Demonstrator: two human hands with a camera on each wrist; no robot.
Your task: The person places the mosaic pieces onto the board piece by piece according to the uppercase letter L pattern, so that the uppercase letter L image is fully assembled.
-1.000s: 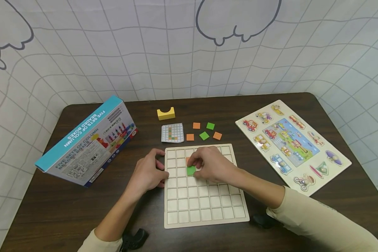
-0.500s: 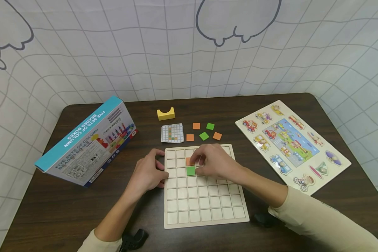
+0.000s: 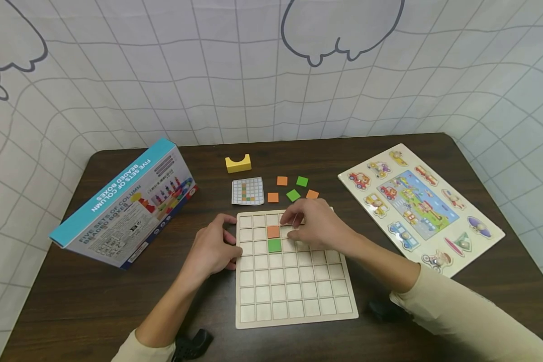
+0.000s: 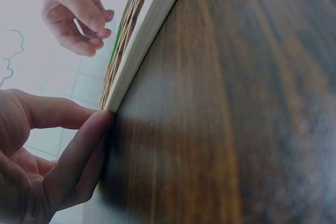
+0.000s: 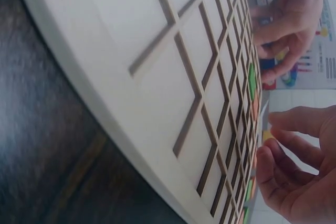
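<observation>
A pale wooden grid board (image 3: 276, 291) lies on the dark table in the head view. An orange square tile (image 3: 273, 232) and a green square tile (image 3: 274, 245) sit in neighbouring cells, one above the other. At the board's left edge, my left hand (image 3: 212, 246) holds the rim between thumb and finger, as the left wrist view (image 4: 58, 150) also shows. My right hand (image 3: 317, 223) hovers over the upper right cells, fingers loosely bent and apart, with nothing between them; the right wrist view (image 5: 304, 166) shows the gap between thumb and fingers.
Behind the board lie loose orange tiles (image 3: 282, 180) and green tiles (image 3: 293, 195), a printed pattern card (image 3: 248, 191) and a yellow arched block (image 3: 238, 163). A blue-and-white box (image 3: 131, 206) stands left; a picture puzzle board (image 3: 418, 206) lies right.
My right hand has let go of the tiles and drawn away to the right and slightly up, uncovering the orange and green tiles. My left hand has stayed at the board's edge.
</observation>
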